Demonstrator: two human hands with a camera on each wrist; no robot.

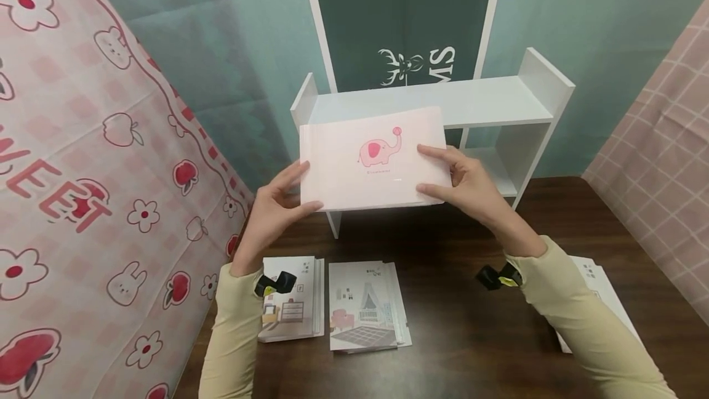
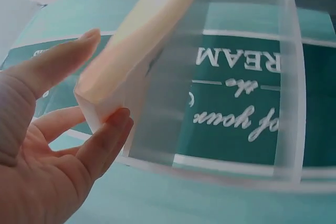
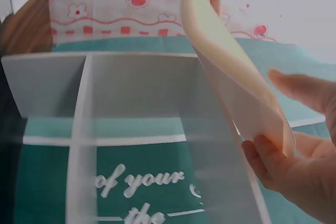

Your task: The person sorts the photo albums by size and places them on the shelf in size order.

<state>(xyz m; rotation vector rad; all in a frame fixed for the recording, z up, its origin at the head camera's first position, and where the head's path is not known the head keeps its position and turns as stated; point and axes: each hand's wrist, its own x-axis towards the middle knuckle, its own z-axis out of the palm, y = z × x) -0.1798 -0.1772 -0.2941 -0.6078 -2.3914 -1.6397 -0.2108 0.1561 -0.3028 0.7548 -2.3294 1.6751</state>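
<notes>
A pale pink booklet with an elephant picture [image 1: 338, 159] is held up level in front of the white shelf's top board. My left hand [image 1: 275, 205] grips its left end, thumb along the lower corner; my right hand [image 1: 468, 186] grips the right end. In the left wrist view the booklet [image 2: 110, 77] shows edge-on and slightly bent, with fingers of the left hand [image 2: 58, 145] under its corner. The right wrist view has the curved booklet [image 3: 236, 82] with the right hand [image 3: 299, 166] at its near end.
The white shelf [image 1: 487, 100] stands at the back of the dark wooden table [image 1: 454, 325]. Two stacks of illustrated booklets, one left [image 1: 290, 306] and one beside it [image 1: 362, 313], lie in front. More booklets [image 1: 606, 288] lie at right, partly under my right forearm.
</notes>
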